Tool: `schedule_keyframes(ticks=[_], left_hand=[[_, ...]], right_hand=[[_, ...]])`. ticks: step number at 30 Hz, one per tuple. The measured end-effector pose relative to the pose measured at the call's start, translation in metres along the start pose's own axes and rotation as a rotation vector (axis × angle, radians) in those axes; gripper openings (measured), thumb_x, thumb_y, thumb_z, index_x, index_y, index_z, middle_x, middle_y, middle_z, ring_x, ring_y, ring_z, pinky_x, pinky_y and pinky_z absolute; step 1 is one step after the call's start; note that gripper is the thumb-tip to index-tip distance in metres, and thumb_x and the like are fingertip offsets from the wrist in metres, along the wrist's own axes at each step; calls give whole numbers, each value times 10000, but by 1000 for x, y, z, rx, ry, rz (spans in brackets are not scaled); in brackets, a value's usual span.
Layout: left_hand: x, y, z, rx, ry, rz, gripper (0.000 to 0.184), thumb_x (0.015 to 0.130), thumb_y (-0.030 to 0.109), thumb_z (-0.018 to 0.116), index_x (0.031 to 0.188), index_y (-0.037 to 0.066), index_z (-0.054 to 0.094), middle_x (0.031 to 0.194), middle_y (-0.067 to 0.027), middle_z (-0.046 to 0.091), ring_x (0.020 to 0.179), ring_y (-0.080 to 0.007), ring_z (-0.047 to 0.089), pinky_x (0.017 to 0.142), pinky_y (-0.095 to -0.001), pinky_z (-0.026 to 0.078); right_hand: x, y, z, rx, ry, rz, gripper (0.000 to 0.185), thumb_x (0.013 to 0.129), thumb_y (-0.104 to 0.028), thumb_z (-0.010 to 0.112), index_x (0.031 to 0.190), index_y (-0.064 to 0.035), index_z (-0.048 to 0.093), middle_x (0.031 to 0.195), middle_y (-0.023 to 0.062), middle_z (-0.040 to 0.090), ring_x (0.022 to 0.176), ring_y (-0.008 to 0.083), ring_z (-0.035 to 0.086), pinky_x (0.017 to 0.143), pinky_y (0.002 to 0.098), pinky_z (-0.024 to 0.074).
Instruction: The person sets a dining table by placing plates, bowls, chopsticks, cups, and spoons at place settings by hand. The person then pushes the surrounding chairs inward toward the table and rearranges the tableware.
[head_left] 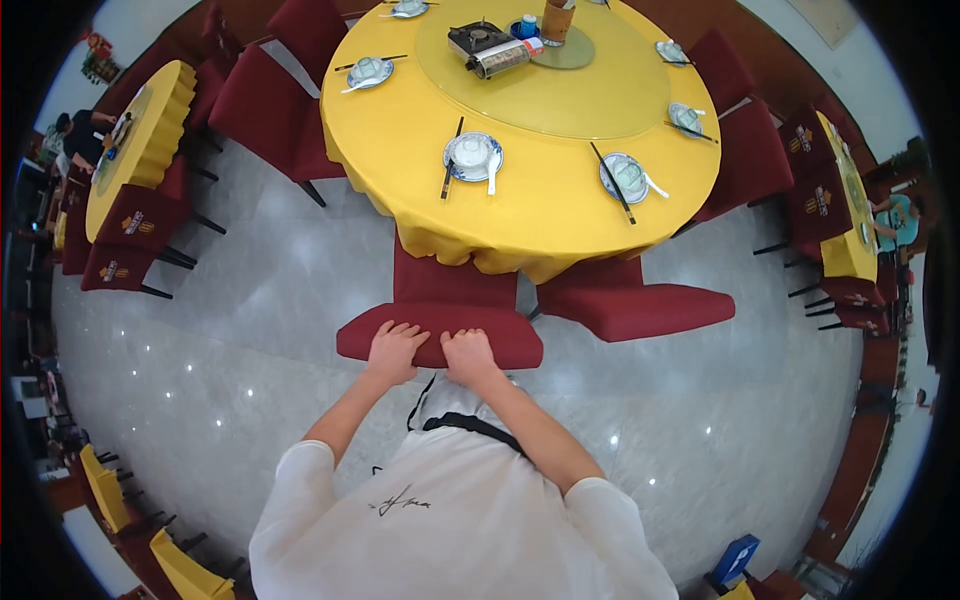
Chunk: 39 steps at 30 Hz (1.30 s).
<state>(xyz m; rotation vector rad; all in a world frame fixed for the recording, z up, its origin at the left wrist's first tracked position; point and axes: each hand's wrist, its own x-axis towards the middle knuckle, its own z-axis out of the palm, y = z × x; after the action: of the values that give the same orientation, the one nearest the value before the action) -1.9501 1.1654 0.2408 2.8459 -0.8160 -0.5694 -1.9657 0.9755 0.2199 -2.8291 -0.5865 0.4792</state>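
My left hand (397, 350) and my right hand (468, 354) grip the top of a dark red covered chair (508, 338), side by side near the middle of its backrest. The fingers of both hands curl over the top edge. The chair's seat faces the round table (400, 205) with its yellow cloth, and the cloth's edge hangs just over the seat's front. A second red chair (640, 310) stands close on the right, turned at an angle, with neither hand on it.
Place settings, such as a plate with a bowl (473, 157), ring the table. A glass turntable (560, 100) carries a portable gas stove (488, 48) and a brown container (556, 22). More chairs (270, 110) stand around it. Other people (85, 135) are at side tables.
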Motion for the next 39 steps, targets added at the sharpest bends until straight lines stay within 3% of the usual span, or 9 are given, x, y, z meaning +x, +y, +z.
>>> schedule_keyframes(ticks=[11, 21, 27, 33, 39], left_hand=[[-8, 0, 8, 30, 15, 10, 643, 640, 136, 726, 1278, 147, 651, 1325, -109, 641, 1250, -258, 584, 1114, -465, 386], [-27, -10, 20, 17, 14, 70, 633, 663, 139, 750, 1288, 145, 649, 1309, -106, 653, 1233, -258, 599, 1093, -455, 414], [-50, -19, 19, 30, 1, 97, 677, 670, 168, 783, 1324, 130, 612, 1341, -102, 629, 1284, -263, 558, 1116, -449, 386], [-44, -18, 8, -24, 13, 115, 750, 667, 252, 817, 1361, 125, 562, 1364, -96, 600, 1304, -263, 531, 1119, -452, 378], [-48, -14, 11, -26, 80, 108, 768, 649, 260, 817, 1360, 122, 561, 1357, -104, 602, 1282, -259, 550, 1112, -422, 395]], right_hand=[[-1, -10, 9, 27, 24, 66, 242, 711, -174, 734, 935, -92, 694, 862, 112, 738, 853, 272, 725, 791, 424, 516], [-16, -31, 10, 9, -57, 50, 245, 691, -181, 749, 923, -112, 715, 870, 99, 743, 857, 270, 729, 765, 439, 536], [-25, -59, 29, -7, 2, 143, 366, 651, -192, 776, 991, -84, 692, 924, 124, 724, 891, 287, 707, 835, 421, 520], [-42, -58, 22, 39, 144, 157, 659, 633, -207, 796, 1248, -54, 613, 1064, 151, 654, 1036, 298, 623, 995, 410, 440], [-52, -55, 20, 47, 172, 106, 722, 665, -256, 806, 1317, -53, 571, 1166, 163, 625, 1137, 320, 571, 1069, 458, 378]])
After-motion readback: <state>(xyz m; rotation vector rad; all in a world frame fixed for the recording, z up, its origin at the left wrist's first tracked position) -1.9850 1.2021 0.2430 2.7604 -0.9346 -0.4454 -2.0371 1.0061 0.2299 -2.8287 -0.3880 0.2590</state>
